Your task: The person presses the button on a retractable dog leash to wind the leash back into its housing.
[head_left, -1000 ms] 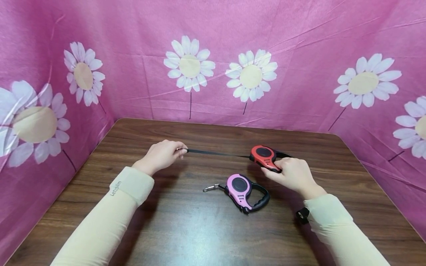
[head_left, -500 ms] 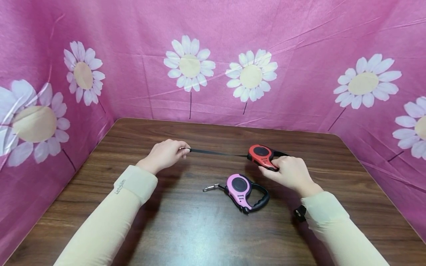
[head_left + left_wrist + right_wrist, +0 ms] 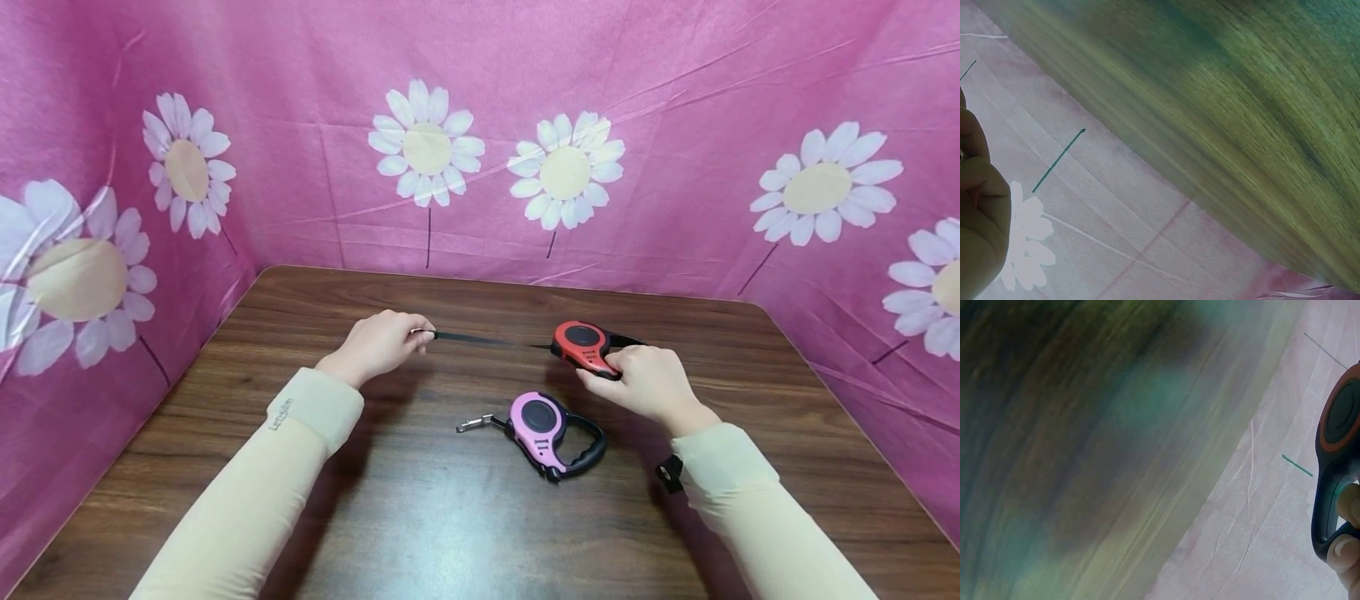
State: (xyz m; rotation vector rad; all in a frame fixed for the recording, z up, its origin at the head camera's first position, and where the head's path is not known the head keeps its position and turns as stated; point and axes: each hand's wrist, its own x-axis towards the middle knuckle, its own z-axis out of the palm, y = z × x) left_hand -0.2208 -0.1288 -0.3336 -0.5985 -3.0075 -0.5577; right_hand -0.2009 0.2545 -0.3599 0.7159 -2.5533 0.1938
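Right hand (image 3: pixel 647 382) grips red leash (image 3: pixel 585 346), left hand (image 3: pixel 378 343) seemingly pinches its strap (image 3: pixel 480 338); pink leash (image 3: pixel 546 431) nearby.

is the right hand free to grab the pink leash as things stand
Probably not yet: the right hand grips the red leash. The pink leash lies close by on the table, nothing between.

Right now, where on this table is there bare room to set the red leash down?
The wooden table is bare in front, between the sleeves, and along the far edge by the pink cloth. The middle is crowded: left hand and right hand stretch the red leash, with the pink leash just below.
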